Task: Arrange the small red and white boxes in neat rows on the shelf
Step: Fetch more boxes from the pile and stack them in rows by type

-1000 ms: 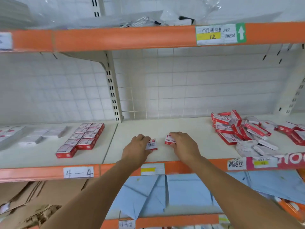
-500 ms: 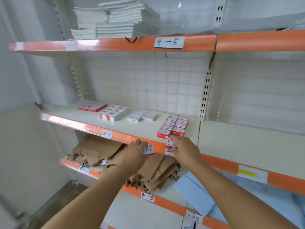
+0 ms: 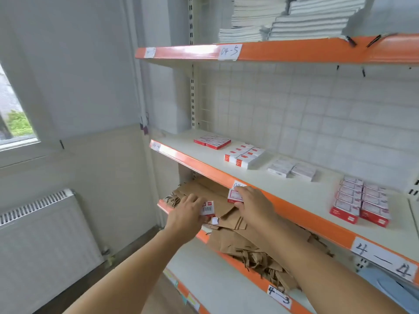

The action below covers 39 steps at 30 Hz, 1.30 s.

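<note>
Orange-edged shelf (image 3: 294, 196) bears neat boxes (image 3: 360, 203); hands, left (image 3: 186, 219) and right (image 3: 255, 206), each grip one box.

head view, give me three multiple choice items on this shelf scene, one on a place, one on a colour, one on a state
1. Where does the two-row block of red and white boxes lie?
A. on the shelf labelled 4-4
B. on the radiator
C. on the top shelf

2. What colour are the shelf front edges?
A. blue
B. orange
C. green

3. What is the state of the hands?
A. both open and empty
B. only the left holds something
C. each holds one small box

Answers:
1 A, the block sits on the shelf board above the 4-4 label.
2 B, the edge strips are plainly orange.
3 C, the left hand holds a box with a barcode and the right hand holds a red and white box.
</note>
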Motion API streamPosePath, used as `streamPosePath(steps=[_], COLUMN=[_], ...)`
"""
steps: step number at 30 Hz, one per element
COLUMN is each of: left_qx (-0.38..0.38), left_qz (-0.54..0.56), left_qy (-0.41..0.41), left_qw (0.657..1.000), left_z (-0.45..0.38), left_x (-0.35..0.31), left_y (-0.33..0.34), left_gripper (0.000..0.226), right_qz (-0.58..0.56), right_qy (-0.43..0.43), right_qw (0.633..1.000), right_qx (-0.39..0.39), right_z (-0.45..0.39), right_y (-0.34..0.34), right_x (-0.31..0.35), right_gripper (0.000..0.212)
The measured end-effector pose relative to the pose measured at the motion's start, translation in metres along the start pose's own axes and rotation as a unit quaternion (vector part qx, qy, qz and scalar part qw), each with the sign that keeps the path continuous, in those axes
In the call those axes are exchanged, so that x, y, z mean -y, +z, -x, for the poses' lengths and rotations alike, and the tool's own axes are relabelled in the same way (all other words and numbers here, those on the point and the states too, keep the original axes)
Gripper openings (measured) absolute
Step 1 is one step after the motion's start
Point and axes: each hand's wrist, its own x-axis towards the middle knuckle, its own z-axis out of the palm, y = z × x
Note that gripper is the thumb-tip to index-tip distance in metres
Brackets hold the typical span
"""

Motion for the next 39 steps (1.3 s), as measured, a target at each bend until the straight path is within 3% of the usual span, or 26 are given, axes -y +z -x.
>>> streamPosePath(steps=[12, 20, 31, 39], left_qx=[-0.026, -0.03, 0.03, 0.069], left_qz=[-0.023, -0.01, 0.009, 0.03], left_qy=[-0.042, -0.031, 0.107, 0.16], left_qw=[0.999, 0.999, 0.994, 0.984], left_z=[-0.116, -0.194, -0.313, -0.357], left_x=[0.081, 0.129, 0.192, 0.194], left_y=[-0.011, -0.014, -0.006, 0.021], left_gripper=[0.043, 0.042, 0.044, 0.046], right_qz=[-0.016, -0.013, -0.001, -0.005], right_qy=[-0.044, -0.024, 0.113, 0.164], right_qw=[0.999, 0.999, 0.992, 0.983], right_qx=[-0.018, -0.02, -0.057, -0.077], right_z=[-0.149, -0.229, -0.294, -0.299], right_y=[0.032, 0.057, 0.099, 0.109], right_x=[0.029, 0.036, 0.053, 0.047], right_gripper=[0.047, 0.049, 0.045, 0.045])
